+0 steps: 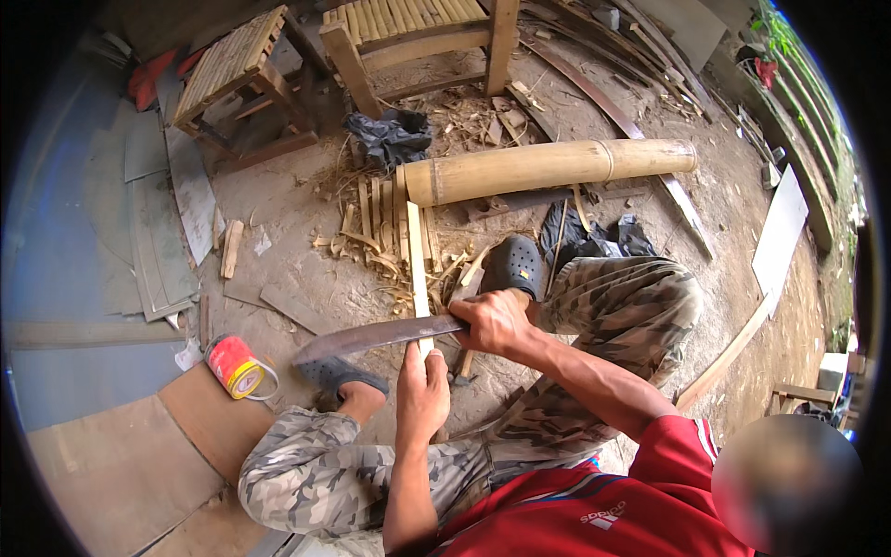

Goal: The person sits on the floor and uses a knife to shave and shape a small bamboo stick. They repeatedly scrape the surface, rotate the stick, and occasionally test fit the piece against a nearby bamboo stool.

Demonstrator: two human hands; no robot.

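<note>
My right hand (494, 321) grips the handle of a long dark machete (371, 338), whose blade lies across and points left. My left hand (422, 388) closes around the near end of a thin pale bamboo strip (417, 260) that runs away from me, under the blade. The blade's edge meets the strip just above my left hand. My knees in camouflage trousers sit to either side, feet in dark clogs.
A thick bamboo pole (548, 168) lies across the ground ahead, with cut slats and shavings (380, 232) before it. Two bamboo-topped stools (243, 74) stand behind. A red-and-yellow can (233, 366) lies at left near flat boards (121, 464). A dark cloth (390, 136) lies crumpled.
</note>
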